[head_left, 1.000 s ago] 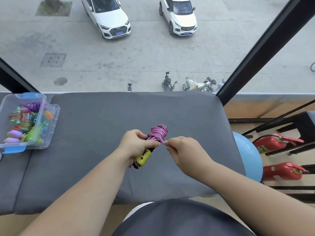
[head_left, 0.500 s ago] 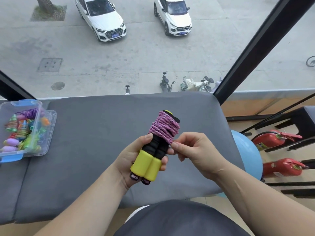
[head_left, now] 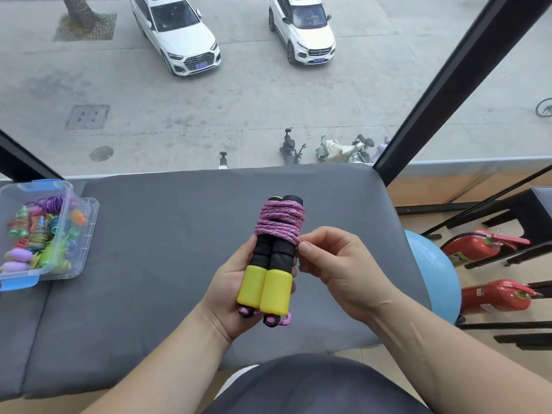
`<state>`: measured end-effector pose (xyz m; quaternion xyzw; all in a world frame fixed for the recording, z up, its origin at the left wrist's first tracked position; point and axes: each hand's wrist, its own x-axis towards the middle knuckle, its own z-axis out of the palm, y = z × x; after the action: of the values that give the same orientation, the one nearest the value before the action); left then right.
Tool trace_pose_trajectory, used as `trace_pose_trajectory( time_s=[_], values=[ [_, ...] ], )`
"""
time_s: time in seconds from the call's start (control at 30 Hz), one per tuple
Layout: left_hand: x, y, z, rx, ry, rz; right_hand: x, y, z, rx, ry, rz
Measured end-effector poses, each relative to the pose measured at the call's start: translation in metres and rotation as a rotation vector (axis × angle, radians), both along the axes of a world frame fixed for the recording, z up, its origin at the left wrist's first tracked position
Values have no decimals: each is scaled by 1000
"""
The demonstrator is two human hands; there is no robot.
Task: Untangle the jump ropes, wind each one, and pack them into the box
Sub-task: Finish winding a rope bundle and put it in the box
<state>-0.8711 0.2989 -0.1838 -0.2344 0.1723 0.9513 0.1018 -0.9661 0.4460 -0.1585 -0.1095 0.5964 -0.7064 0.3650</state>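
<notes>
Starting at the left, a clear box (head_left: 78,258) with blue clips sits at the far left of the grey padded tabletop (head_left: 167,249); many bright wound ropes (head_left: 38,234) already lie inside it, so a big part of the packing looks done; they are heaped together, so I cannot count them. Next comes the left hand (head_left: 227,285), held up above the tabletop and well apart from the box; its fingers are curled round two handles (head_left: 265,286), black with yellow ends, lying side by side; its thumb (head_left: 249,249) presses on the black part. The purple jump rope (head_left: 279,219) is wound in many tight loops round the top of the handles; no knot or long tail hangs down, so the untangling and most of the winding of this one look finished; it is the only rope I can see outside the box, so it may be the last one. To the right, the right hand (head_left: 340,264) has its fingers (head_left: 328,234) pinched together on the last bit of rope at the edge of the loops; I think it is tucking the end in so it will not slip. What is left, I think, is to fix that end, then carry the bundle over to the left and put it in the box. Farther right, a blue ball (head_left: 433,273) and two red fire extinguishers (head_left: 484,245) sit down by the floor.
</notes>
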Motion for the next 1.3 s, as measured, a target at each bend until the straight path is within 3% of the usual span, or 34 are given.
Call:
trace_pose_trajectory(
  time_s=[0.13,0.2,0.27,0.33,0.5,0.63,0.77,1.1,1.3],
  values=[
    [-3,6,2,-129,-45,-74,-2,-5,10,-36,-40,-45],
    [-6,7,2,-303,-68,-94,-3,-3,15,23,68,-57],
    [-10,9,4,-629,-69,-134,-2,-3,17,106,231,-10],
    [-13,13,7,-753,-83,-106,3,-6,18,176,352,14],
    [-6,15,9,-465,28,-16,5,-6,20,283,581,25],
    [-7,27,17,-491,-17,-50,2,3,25,354,567,187],
    [-6,33,18,-553,-87,-8,-4,2,29,382,576,83],
    [4,27,26,-483,-70,-53,-8,11,21,493,1089,46],
    [5,25,30,-518,-77,-66,-3,10,17,501,1252,69]
  ],
)
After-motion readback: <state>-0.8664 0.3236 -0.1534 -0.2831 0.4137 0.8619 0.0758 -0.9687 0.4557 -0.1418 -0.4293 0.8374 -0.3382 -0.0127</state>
